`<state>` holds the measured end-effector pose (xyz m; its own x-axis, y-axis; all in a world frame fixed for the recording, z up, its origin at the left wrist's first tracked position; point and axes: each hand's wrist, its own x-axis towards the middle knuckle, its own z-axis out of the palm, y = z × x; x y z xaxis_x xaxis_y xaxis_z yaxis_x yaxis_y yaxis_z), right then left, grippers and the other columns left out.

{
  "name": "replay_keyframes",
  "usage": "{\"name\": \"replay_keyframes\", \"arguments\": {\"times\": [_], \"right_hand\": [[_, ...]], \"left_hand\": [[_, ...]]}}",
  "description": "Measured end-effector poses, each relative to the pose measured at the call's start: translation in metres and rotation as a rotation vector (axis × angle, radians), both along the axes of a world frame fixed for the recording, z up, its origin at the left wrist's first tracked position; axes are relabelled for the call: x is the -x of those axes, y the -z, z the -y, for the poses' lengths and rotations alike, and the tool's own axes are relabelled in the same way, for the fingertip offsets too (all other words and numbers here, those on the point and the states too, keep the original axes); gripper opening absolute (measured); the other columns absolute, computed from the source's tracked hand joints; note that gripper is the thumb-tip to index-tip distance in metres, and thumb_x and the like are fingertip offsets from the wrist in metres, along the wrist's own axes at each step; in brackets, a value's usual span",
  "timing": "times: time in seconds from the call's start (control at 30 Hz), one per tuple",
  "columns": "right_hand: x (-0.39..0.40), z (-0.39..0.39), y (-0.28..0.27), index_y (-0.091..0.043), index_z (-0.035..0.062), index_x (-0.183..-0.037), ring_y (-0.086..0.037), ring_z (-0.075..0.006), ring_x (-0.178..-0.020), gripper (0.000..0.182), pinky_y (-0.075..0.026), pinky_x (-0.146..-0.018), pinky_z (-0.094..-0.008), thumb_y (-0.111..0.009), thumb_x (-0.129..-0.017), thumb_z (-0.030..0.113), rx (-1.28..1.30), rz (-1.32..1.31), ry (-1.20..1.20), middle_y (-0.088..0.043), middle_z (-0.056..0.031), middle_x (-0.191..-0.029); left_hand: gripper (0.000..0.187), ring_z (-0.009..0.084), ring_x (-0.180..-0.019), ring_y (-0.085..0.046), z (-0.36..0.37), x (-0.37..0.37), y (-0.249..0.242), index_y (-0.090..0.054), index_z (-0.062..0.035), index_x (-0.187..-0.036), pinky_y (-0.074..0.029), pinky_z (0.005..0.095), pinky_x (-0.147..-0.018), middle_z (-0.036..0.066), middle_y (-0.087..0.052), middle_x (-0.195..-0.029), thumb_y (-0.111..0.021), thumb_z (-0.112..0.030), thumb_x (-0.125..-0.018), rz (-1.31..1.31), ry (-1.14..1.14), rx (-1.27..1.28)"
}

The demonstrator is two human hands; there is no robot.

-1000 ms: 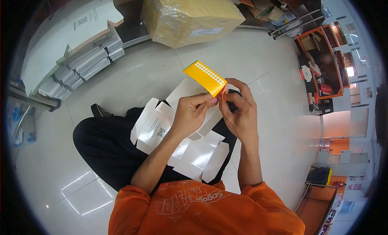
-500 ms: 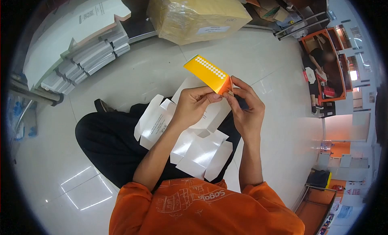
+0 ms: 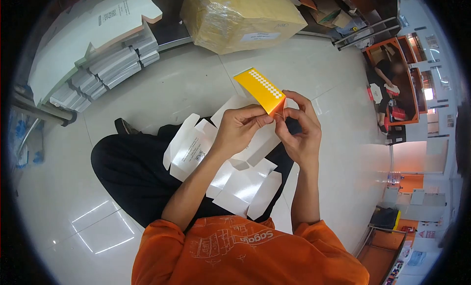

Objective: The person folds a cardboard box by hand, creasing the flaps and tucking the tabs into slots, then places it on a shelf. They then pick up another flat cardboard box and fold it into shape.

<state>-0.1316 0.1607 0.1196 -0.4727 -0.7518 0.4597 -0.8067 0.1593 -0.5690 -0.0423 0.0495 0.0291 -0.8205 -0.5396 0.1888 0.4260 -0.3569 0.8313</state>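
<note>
A small yellow and orange carton [image 3: 260, 89] with a band of white diamonds is held up before me, tilted, between both hands. My left hand [image 3: 240, 125] pinches its near left side with thumb and fingers. At the carton's near end, my right hand [image 3: 300, 125] has its fingers closed around the edge and end flap; the exact fold there is partly hidden by the fingers. Under my hands, unfolded white carton sheets [image 3: 245, 184] lie across my lap, one of them bearing printed text and a code.
A stack of flat white cartons [image 3: 110, 71] stands at the upper left. A plastic-wrapped cardboard box [image 3: 240, 20] sits on the tiled floor ahead. Metal rails [image 3: 368, 32] are at the upper right. Another person [image 3: 387, 84] sits farther off to the right, near an orange frame.
Both hands and the carton have shifted slightly to the right. My right fingers have bent further around the carton's near end. The sheets on my lap stay nearly in place.
</note>
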Motion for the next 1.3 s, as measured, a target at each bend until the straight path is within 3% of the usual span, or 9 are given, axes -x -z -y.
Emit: {"name": "replay_keyframes", "arguments": {"times": [0.23,0.5,0.6,0.87,1.03,1.23,1.27,1.3], "right_hand": [[0.006,-0.003,0.008,-0.063,-0.0026,-0.084,-0.063,-0.0173,-0.079,0.015,-0.052,-0.068,-0.0282,-0.072,-0.072,-0.003,0.072,-0.096,-0.041,-0.061,-0.0131,-0.121],[-0.004,-0.006,0.000,-0.069,-0.0013,-0.083,-0.065,-0.0262,-0.109,0.009,-0.053,-0.088,-0.0339,-0.076,-0.077,-0.001,0.021,0.173,0.040,-0.064,-0.0157,-0.123],[-0.003,-0.008,0.004,-0.070,-0.0014,-0.084,-0.064,-0.0269,-0.110,0.011,-0.052,-0.092,-0.0351,-0.077,-0.077,0.001,0.072,0.280,0.067,-0.064,-0.0153,-0.124],[0.001,-0.012,-0.001,-0.070,-0.0005,-0.084,-0.063,-0.0269,-0.110,0.011,-0.051,-0.094,-0.0363,-0.078,-0.076,0.001,0.001,0.255,-0.006,-0.064,-0.0136,-0.122],[0.004,-0.013,-0.002,-0.069,-0.0008,-0.083,-0.063,-0.0269,-0.109,0.011,-0.052,-0.092,-0.0349,-0.077,-0.076,-0.001,0.000,0.178,-0.041,-0.064,-0.0134,-0.120],[0.003,-0.015,0.006,-0.062,-0.0011,-0.077,-0.065,-0.0287,-0.104,0.016,-0.053,-0.086,-0.0360,-0.078,-0.077,0.001,0.063,0.081,0.121,-0.064,-0.0162,-0.119],[0.002,-0.015,0.007,-0.060,-0.0009,-0.075,-0.065,-0.0289,-0.104,0.018,-0.053,-0.086,-0.0361,-0.078,-0.077,0.002,0.091,0.116,0.147,-0.064,-0.0165,-0.119],[0.001,-0.015,0.014,-0.063,-0.0015,-0.078,-0.066,-0.0286,-0.102,0.014,-0.053,-0.086,-0.0358,-0.077,-0.077,0.000,0.141,0.152,0.138,-0.065,-0.0166,-0.118]], "left_hand": [[0.021,0.0114,-0.086,-0.065,0.000,0.000,0.001,-0.071,0.0013,-0.107,-0.054,0.0248,-0.080,0.008,-0.072,-0.095,-0.071,-0.005,-0.087,0.070,0.038,-0.023],[0.022,0.0132,-0.089,-0.067,0.001,0.004,0.006,-0.071,-0.0002,-0.107,-0.055,0.0261,-0.083,0.008,-0.072,-0.096,-0.072,-0.006,-0.086,0.004,0.102,-0.163],[0.023,0.0138,-0.092,-0.067,0.003,0.003,0.003,-0.071,-0.0001,-0.107,-0.055,0.0266,-0.086,0.008,-0.072,-0.098,-0.072,-0.004,-0.085,0.004,0.114,-0.173],[0.026,0.0146,-0.099,-0.066,0.002,0.003,0.007,-0.069,0.0000,-0.110,-0.055,0.0280,-0.091,0.008,-0.070,-0.104,-0.072,-0.001,-0.084,-0.044,0.165,-0.185],[0.027,0.0159,-0.103,-0.065,-0.003,0.003,0.006,-0.061,0.0022,-0.120,-0.053,0.0302,-0.094,0.008,-0.066,-0.112,-0.062,-0.005,-0.094,-0.117,0.242,-0.142],[0.035,0.0123,-0.110,-0.059,-0.023,0.009,0.013,-0.053,0.0015,-0.131,-0.047,0.0281,-0.096,0.007,-0.061,-0.119,-0.056,-0.016,-0.100,-0.095,0.227,-0.094],[0.035,0.0164,-0.115,-0.058,-0.025,0.009,0.011,-0.051,0.0021,-0.131,-0.049,0.0356,-0.100,0.009,-0.059,-0.124,-0.054,-0.014,-0.101,-0.083,0.240,-0.072],[0.031,0.0158,-0.112,-0.059,-0.026,0.009,0.011,-0.053,0.0028,-0.128,-0.049,0.0346,-0.099,0.009,-0.059,-0.122,-0.052,-0.014,-0.101,-0.046,0.210,-0.049]]}}
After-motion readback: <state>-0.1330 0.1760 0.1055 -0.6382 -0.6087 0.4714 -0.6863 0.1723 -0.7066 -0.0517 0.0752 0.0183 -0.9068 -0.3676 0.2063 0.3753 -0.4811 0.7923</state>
